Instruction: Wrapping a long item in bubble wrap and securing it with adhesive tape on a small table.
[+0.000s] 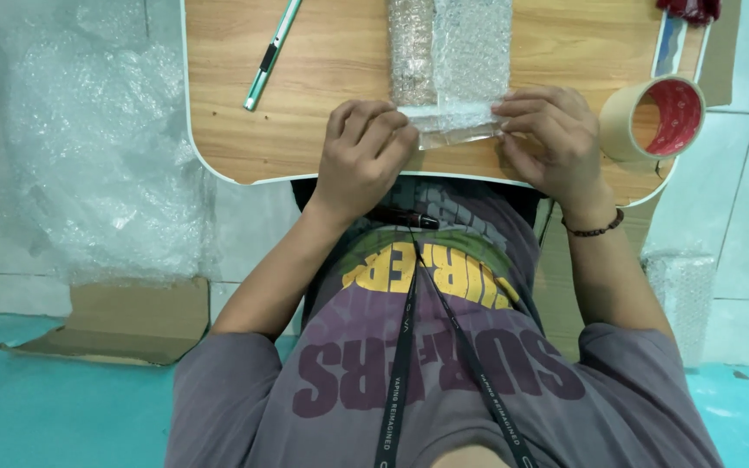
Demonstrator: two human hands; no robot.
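Nearest the viewer, at the near edge of the small wooden lap table (322, 61), both hands press on a long parcel wrapped in bubble wrap (452, 52). Left hand (361, 152): fingers curled almost closed, fingertips pinching the parcel's near left corner where clear tape crosses the wrap. Right hand (552, 139): fingers bent, fingertips pinning the near right corner flat against the table. The parcel lies lengthwise away from the person, near end at the table's front edge, far end out of view. Judged by its look, the wrap is light, soft and somewhat slippery, so a grip at the taped end or around the firmer core seems surest. Right of the parcel stands a roll of tan tape (652, 117). Farther off, left of the parcel, lies a green utility knife (270, 56).
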